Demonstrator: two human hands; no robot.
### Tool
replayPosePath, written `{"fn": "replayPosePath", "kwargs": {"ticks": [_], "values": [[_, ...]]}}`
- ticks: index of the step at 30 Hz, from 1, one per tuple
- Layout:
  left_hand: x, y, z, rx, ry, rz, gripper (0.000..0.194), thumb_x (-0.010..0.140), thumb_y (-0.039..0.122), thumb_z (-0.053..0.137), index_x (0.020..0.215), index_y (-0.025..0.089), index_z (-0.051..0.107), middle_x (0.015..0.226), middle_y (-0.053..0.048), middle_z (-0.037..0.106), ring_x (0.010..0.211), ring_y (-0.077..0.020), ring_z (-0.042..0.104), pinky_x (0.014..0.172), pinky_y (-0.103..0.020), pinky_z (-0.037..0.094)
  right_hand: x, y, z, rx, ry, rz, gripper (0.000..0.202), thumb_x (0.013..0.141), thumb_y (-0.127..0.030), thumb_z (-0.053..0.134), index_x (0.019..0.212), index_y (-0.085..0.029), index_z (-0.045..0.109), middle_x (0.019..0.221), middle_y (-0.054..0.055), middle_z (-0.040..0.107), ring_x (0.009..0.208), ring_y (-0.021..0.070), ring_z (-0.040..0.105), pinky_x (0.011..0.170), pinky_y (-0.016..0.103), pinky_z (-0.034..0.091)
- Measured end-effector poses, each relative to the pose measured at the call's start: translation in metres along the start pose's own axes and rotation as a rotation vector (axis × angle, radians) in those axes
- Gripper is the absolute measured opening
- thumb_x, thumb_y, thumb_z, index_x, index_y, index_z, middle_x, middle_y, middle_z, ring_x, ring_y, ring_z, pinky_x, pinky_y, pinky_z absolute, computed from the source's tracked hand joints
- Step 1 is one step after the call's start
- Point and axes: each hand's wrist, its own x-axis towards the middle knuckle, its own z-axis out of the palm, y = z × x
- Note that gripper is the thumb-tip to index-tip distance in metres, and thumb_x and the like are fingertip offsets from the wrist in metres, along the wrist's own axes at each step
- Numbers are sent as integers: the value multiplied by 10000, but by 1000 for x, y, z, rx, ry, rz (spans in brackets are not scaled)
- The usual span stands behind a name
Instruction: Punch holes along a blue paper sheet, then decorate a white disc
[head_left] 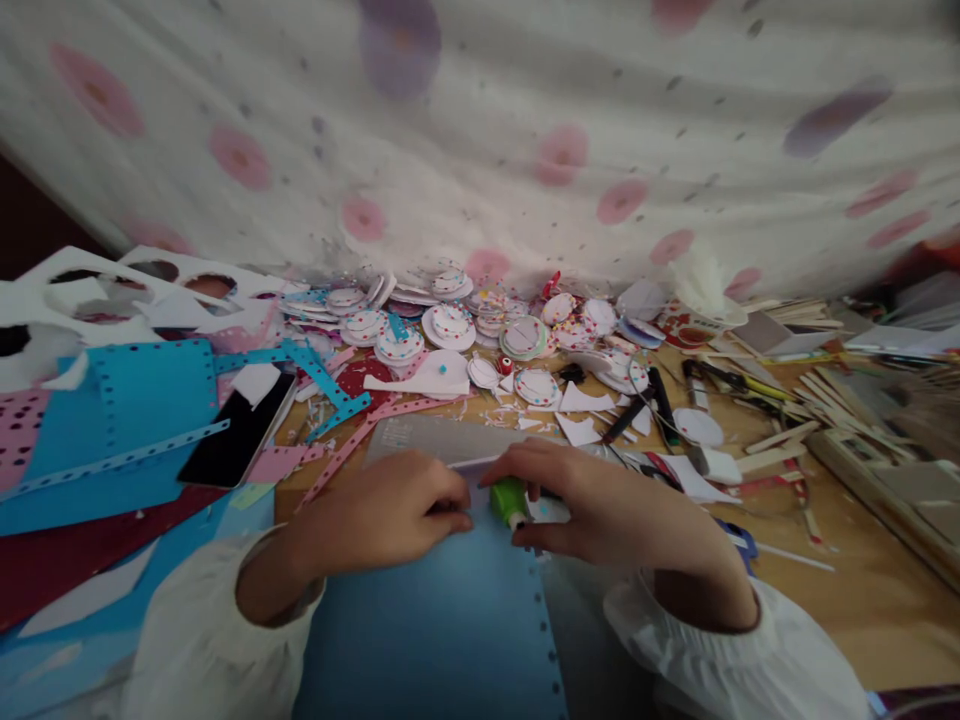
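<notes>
A blue sheet (442,640) with a dark-dotted right edge lies in front of me, on a grey board (420,437). My right hand (592,495) curls over the sheet's far end, its fingers and thumb around a small green object (508,500) with a pale tip; its kind is unclear. To the left, my left hand (390,508) is closed at the sheet's far end, thumb and forefinger close together. What it pinches, if anything, is hidden. A pale strip (474,464) shows between the two hands.
Layered paper discs (450,325) are heaped along the back below a flowered curtain (487,150). A black phone (238,430) and dotted blue paper (154,380) lie left. On the right are wooden sticks (832,405), blue-handled scissors (742,545) and a white block (716,464).
</notes>
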Motion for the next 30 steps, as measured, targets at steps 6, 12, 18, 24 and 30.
{"fn": "replayPosePath", "kwargs": {"ticks": [6,12,18,24,30], "values": [[-1,4,-1,37,27,-36,230,892,277,526,799,216,728,739,10,712,661,-151,610,582,-269,299,4,-2,-1,-17,-10,-55,452,799,-138,691,1226,-237,582,1081,57,635,1026,218,576,879,333,444],[-15,7,3,27,122,-73,242,902,306,523,784,216,714,732,20,710,687,-147,620,575,-260,281,6,-2,1,98,-16,-67,420,819,-297,710,1216,-222,596,1016,36,672,881,173,606,775,280,455],[-29,7,5,18,90,-89,243,907,282,521,776,205,711,741,22,718,698,-139,631,593,-250,296,10,-4,17,233,-20,30,469,726,-336,783,1154,-216,631,948,7,668,817,156,593,732,258,467],[-23,9,9,169,105,-97,254,900,310,510,783,236,723,769,-5,731,739,-181,646,579,-266,293,7,-4,22,159,-34,157,350,699,-295,793,1010,-192,670,879,5,652,792,161,584,692,259,447],[-13,1,14,181,80,-36,250,894,290,501,837,249,741,823,-28,743,776,-202,657,634,-276,357,7,3,26,71,-44,142,413,703,-272,785,1086,-199,650,945,15,668,831,166,604,728,272,464]]}}
